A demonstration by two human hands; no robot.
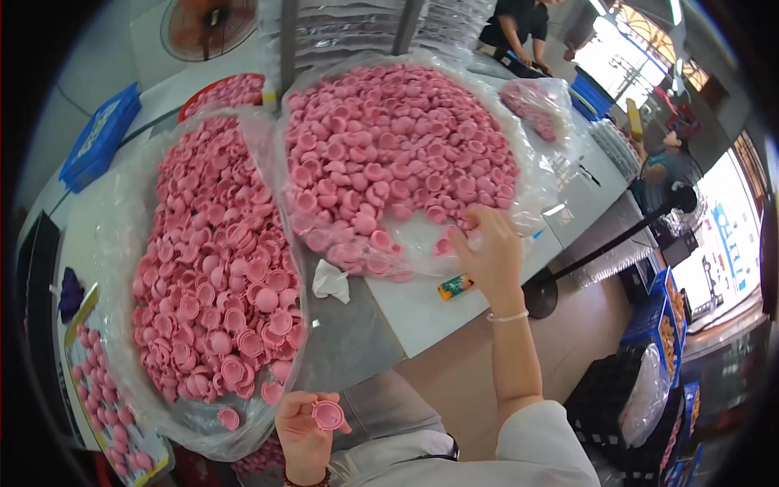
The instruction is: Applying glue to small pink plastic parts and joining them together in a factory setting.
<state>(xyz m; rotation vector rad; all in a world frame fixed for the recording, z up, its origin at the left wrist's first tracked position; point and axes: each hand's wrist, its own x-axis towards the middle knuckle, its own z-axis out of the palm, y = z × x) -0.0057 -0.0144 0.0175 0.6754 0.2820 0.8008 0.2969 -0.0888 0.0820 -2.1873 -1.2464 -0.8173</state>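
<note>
My left hand [302, 434], low in the head view, is closed on a small pink hollow half-ball piece [329, 415], its open side facing up. My right hand [495, 253] reaches to the near right edge of a large heap of pink half-ball pieces [406, 130] on clear plastic. Its fingers are bent inward beside a loose pink piece [444, 245]; what lies between the fingertips is hidden. To the left, a second heap of the pink pieces [215, 268] fills a clear plastic bag [122, 341], just beyond my left hand.
A crumpled white tissue [331, 282] and a green-yellow packet [455, 286] lie near the table's front edge. Pink balls rest on a tray [154, 471] at lower left. A blue crate [101, 138], a fan [209, 28] and a black stand [600, 253] surround the table. Another person [519, 32] works at far right.
</note>
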